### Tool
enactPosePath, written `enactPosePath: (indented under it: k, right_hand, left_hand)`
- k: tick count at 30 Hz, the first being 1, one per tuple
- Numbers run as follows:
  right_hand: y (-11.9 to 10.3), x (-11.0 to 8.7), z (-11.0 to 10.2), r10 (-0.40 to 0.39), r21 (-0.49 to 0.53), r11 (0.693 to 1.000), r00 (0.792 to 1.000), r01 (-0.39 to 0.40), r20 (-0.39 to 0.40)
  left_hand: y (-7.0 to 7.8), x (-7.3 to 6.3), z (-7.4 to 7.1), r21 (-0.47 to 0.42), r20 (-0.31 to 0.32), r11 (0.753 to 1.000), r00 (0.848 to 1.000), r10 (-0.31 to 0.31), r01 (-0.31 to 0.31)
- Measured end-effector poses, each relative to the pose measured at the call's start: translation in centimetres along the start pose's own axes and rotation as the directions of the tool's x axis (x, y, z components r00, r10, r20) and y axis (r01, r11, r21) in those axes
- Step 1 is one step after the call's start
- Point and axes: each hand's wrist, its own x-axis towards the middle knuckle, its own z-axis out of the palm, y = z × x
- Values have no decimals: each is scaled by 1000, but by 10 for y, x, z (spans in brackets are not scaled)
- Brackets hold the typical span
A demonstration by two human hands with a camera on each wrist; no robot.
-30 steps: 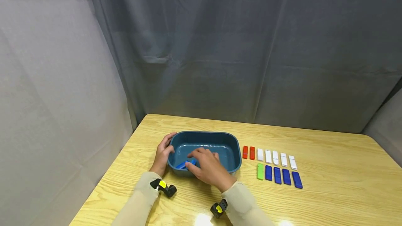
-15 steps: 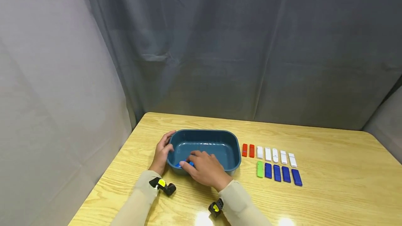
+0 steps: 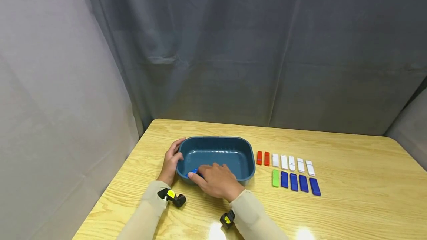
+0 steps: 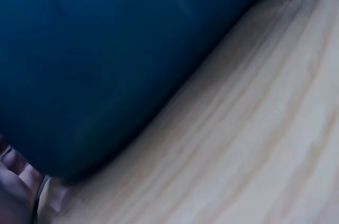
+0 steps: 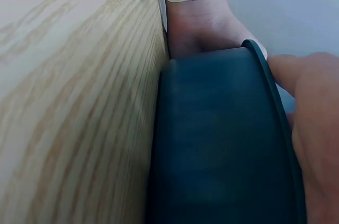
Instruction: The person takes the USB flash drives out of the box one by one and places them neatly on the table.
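A dark teal plastic basin [image 3: 218, 158] stands on the table in the head view. My left hand [image 3: 171, 163] grips its left end, thumb over the rim and fingers along the outer wall. The right hand [image 3: 218, 180] reaches over the near rim into the basin's near left corner. There its thumb and curled fingers pinch a blue USB stick [image 3: 193, 172], mostly hidden by the hand. In the left wrist view the basin's outer wall [image 4: 116, 65] fills the upper left. The right wrist view shows the near wall [image 5: 217, 139], with the right hand [image 5: 312, 123] over its rim.
Right of the basin lie USB sticks in two rows: two red sticks [image 3: 259, 158] and several white sticks [image 3: 291, 163] behind, a green stick [image 3: 275, 178] and several blue sticks [image 3: 294, 182] in front. The wooden table [image 3: 360, 180] meets a grey curtain [image 3: 213, 55] at the back.
My right hand has moved lower and slightly left in the basin, its fingers closing around the blue USB stick. The left hand keeps its grip. The view has tilted slightly.
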Motion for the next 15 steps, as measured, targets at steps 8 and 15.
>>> enactPosePath:
  k: [8, 15]
  right_hand:
    - [0, 0, 0, -8, -22, 1000, 1000, 9, 11]
    - [0, -1, 0, -5, 5, 1000, 1000, 5, -24]
  left_hand:
    - [-27, 9, -2, 2, -44, 1000, 999, 31, -31]
    - [-22, 7, -3, -9, -23, 1000, 1000, -10, 10]
